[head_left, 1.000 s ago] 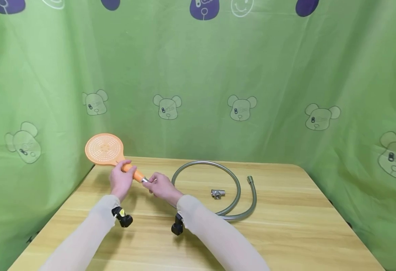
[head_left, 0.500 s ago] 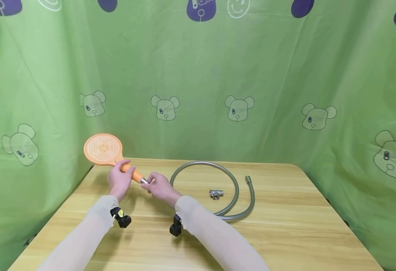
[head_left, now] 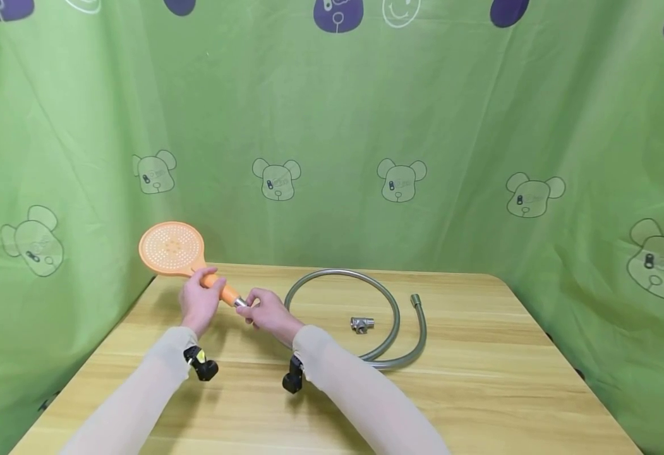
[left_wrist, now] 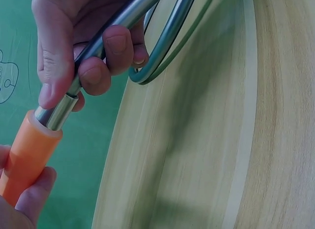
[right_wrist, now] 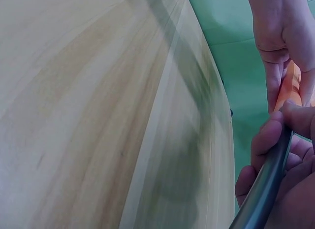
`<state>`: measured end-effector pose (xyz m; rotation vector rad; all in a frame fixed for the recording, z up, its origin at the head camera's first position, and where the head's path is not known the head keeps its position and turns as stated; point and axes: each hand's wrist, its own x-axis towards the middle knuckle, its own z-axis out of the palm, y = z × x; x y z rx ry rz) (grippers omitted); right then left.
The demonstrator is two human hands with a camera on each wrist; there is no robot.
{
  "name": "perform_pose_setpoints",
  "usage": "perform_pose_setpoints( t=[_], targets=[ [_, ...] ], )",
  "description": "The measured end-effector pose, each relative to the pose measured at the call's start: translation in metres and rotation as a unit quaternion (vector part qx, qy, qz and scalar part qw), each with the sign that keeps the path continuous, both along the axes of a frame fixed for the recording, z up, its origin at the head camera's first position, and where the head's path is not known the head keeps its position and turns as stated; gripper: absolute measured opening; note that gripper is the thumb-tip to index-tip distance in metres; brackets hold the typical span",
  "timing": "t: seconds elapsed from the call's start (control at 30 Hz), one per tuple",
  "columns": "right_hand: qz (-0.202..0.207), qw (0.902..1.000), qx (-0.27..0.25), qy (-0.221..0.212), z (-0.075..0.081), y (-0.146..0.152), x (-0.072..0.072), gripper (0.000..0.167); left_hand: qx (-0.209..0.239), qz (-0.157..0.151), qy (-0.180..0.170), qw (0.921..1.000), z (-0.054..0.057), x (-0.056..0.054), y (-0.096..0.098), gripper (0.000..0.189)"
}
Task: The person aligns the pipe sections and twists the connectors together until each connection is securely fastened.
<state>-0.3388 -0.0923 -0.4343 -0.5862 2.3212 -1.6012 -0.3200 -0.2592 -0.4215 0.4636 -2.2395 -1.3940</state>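
Observation:
An orange shower head (head_left: 171, 248) is held up over the table's far left, its round perforated face showing. My left hand (head_left: 198, 303) grips its orange handle (left_wrist: 30, 147). Close by, my right hand (head_left: 271, 313) pinches the grey shower hose (left_wrist: 135, 15) between thumb and fingers, just behind its metal end. That metal connector (left_wrist: 63, 111) meets the open bottom of the handle; how deep it sits inside is hidden. In the right wrist view the hose (right_wrist: 268, 175) runs back through my right hand's fingers.
The rest of the hose (head_left: 397, 316) loops on the wooden table (head_left: 479, 379), its other end (head_left: 416, 301) lying to the right. A small metal tee fitting (head_left: 362, 325) lies inside the loop. Green printed curtains (head_left: 332, 114) surround the table.
Both hands keep their hold on the handle and the hose end, almost in place. The whole head view has shifted slightly; the tee fitting and the hose loop lie as before.

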Motion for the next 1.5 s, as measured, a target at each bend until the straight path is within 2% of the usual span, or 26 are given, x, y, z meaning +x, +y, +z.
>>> perform_pose_setpoints(
  t=[0.27,0.43,0.8,1.17,1.5],
  targets=[
    [0.016,0.9999,-0.002,-0.003,0.000,0.001,-0.001,0.018,0.004,0.002,0.010,0.9999,-0.003,0.000,0.000,0.042],
    [0.012,0.9998,0.012,-0.010,-0.001,0.000,-0.002,0.019,0.013,-0.004,0.002,0.9999,-0.007,-0.001,-0.003,0.042],
    [0.000,0.9989,0.045,0.011,-0.002,0.005,0.002,0.021,0.014,-0.019,-0.023,0.9995,-0.005,0.001,0.004,0.045],
    [-0.004,0.9945,0.099,0.034,-0.002,0.006,0.004,0.021,0.012,-0.017,-0.046,0.9987,-0.013,0.000,0.001,0.049],
    [-0.013,0.9931,0.098,0.062,-0.002,0.014,-0.002,0.017,0.004,-0.015,-0.057,0.9983,-0.017,-0.002,-0.001,0.049]
  ],
)
